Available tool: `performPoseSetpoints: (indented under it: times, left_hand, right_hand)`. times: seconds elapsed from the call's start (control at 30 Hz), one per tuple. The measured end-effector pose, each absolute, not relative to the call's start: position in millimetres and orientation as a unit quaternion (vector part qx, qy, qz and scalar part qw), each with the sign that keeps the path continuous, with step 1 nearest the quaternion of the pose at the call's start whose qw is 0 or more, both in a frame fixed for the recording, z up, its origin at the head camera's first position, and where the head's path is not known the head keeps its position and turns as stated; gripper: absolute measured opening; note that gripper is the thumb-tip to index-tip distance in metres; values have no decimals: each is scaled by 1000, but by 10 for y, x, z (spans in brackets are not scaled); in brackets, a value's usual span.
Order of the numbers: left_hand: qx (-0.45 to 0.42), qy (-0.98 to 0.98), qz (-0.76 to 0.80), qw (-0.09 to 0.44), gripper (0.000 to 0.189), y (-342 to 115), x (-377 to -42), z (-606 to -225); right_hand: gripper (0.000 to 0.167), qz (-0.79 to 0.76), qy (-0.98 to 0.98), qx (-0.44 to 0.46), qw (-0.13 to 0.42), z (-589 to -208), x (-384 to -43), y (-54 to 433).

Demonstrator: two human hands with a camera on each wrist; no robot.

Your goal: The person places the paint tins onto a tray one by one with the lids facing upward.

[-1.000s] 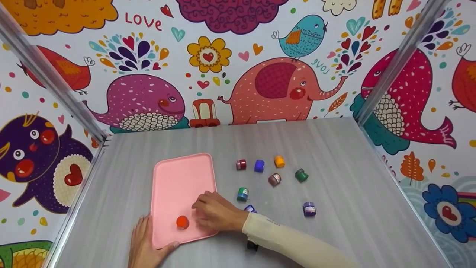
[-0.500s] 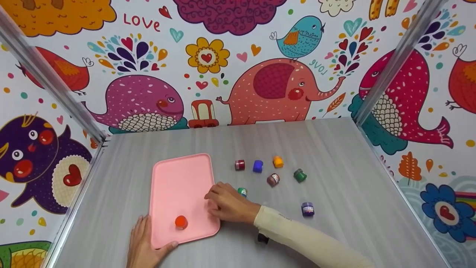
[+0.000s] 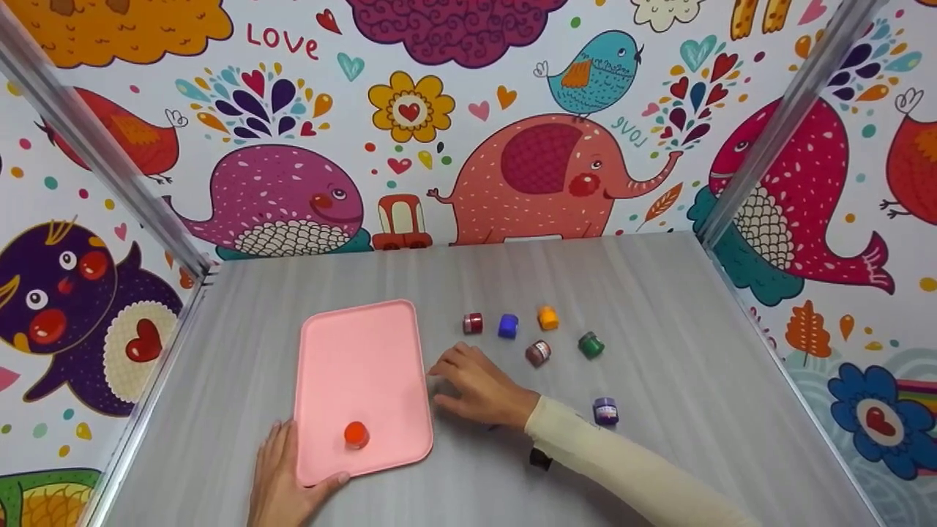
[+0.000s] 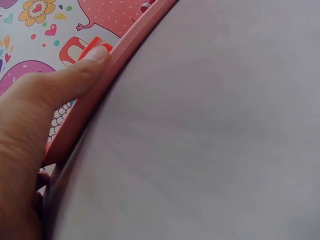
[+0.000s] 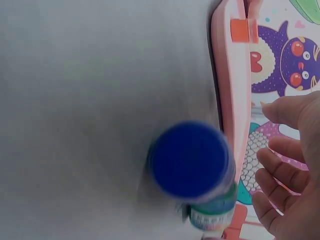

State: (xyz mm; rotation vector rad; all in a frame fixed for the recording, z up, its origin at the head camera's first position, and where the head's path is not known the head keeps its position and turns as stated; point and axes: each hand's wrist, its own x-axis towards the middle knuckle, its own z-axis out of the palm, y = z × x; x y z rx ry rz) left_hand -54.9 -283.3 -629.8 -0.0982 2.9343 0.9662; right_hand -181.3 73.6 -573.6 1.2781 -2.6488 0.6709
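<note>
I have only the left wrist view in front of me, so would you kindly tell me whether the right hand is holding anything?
Observer: It holds nothing; the right hand has its fingers loosely bent, with nothing between them in the right wrist view.

Operator: Thank you; is there anything beside it that I cannot see?

Observer: Yes, the right wrist view shows a blue-ended jar just outside the tray.

Operator: And what would I find on the tray itself?

Observer: In the head view, one orange-red jar is on it, in the half nearer the person.
</note>
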Motion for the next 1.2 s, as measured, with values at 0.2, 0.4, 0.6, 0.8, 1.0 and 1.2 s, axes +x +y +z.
performPoseSetpoints:
  times: [0.2, 0.4, 0.6, 0.8, 1.0, 1.2]
  left_hand:
    - [-17, 947, 319, -3, 138, -2857, -542, -6324]
    - [-30, 948, 317, 26, 144, -2832, -569, -6289]
    - [-30, 949, 313, 30, 144, -2824, -560, -6273]
    - [-37, 950, 307, 41, 146, -2820, -566, -6265]
    - [-40, 950, 307, 47, 146, -2827, -557, -6275]
    - [-14, 950, 311, -6, 137, -2848, -540, -6327]
  right_hand:
    - [36, 250, -874, 411, 71, -5740, -1843, 890]
    - [37, 268, -882, 384, 60, -5749, -1864, 1049]
    - [37, 282, -889, 357, 45, -5770, -1858, 1192]
    - [37, 294, -890, 347, 38, -5806, -1816, 1286]
    - [37, 300, -894, 331, 27, -5845, -1774, 1326]
    - [35, 301, -896, 325, 13, -5873, -1747, 1319]
